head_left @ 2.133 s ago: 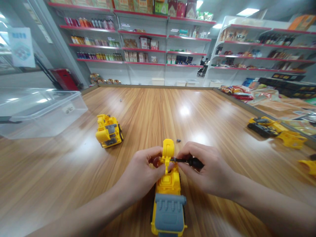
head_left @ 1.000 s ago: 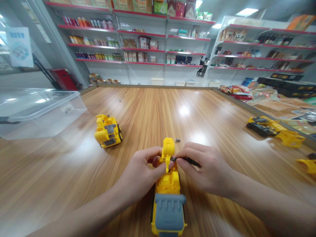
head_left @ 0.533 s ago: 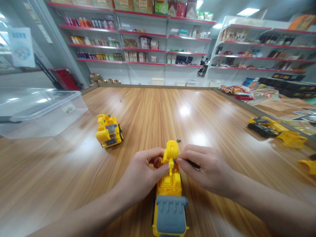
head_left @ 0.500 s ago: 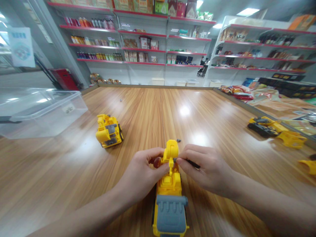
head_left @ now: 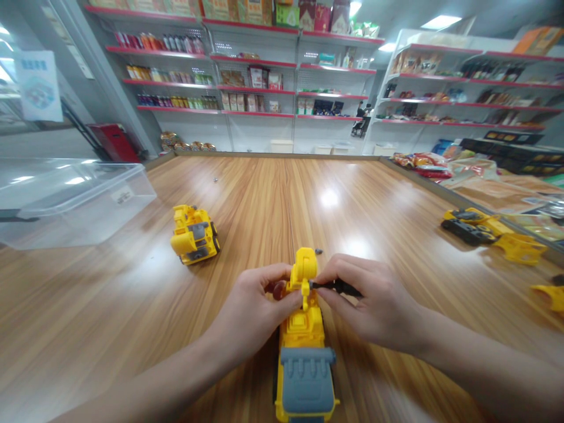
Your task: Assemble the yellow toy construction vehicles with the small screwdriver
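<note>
Truck [head_left: 303, 329]—in left fingers [head_left: 288, 304], screwdriver [head_left: 344, 286] between right fingers [head_left: 338, 267]

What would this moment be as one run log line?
left hand: gripping yellow toy vehicle | right hand: holding black screwdriver, tip at vehicle's far end | small grey part: on table, beyond hands

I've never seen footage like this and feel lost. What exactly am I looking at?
There's no machine: these are a person's bare hands, seen from a camera worn on the head, looking forward and down. The left hand holds a yellow toy vehicle with a grey end nearest the person. The right hand holds a dark screwdriver-like tool, its tip at the toy's raised part. On the wooden table, a small grey piece lies just beyond; a second yellow toy stands left, near a clear box. Stocked shelves fill the background.
</note>
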Available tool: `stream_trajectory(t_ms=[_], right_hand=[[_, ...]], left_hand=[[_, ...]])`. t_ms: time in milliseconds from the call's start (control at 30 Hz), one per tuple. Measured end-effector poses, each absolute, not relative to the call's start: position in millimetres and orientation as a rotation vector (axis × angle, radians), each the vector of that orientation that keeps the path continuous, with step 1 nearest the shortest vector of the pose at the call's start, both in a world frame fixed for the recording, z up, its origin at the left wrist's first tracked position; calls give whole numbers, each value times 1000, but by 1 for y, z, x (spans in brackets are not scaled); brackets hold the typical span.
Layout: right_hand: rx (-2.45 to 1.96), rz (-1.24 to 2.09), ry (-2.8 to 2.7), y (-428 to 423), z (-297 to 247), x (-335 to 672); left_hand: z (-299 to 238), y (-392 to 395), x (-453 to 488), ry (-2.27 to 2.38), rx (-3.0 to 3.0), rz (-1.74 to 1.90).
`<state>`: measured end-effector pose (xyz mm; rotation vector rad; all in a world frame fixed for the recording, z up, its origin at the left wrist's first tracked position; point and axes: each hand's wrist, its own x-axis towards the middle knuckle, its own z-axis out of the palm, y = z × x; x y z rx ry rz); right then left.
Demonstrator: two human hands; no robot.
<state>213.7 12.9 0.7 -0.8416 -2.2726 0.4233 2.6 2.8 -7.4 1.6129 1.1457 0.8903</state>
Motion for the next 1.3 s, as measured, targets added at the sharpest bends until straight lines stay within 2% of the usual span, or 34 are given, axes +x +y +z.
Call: stream_trajectory(t_ms=[1300], right_hand=[[-883, 497, -2308, 14, 2, 211]], left_hand=[[-14, 4, 1, 1161, 1704, 849]])
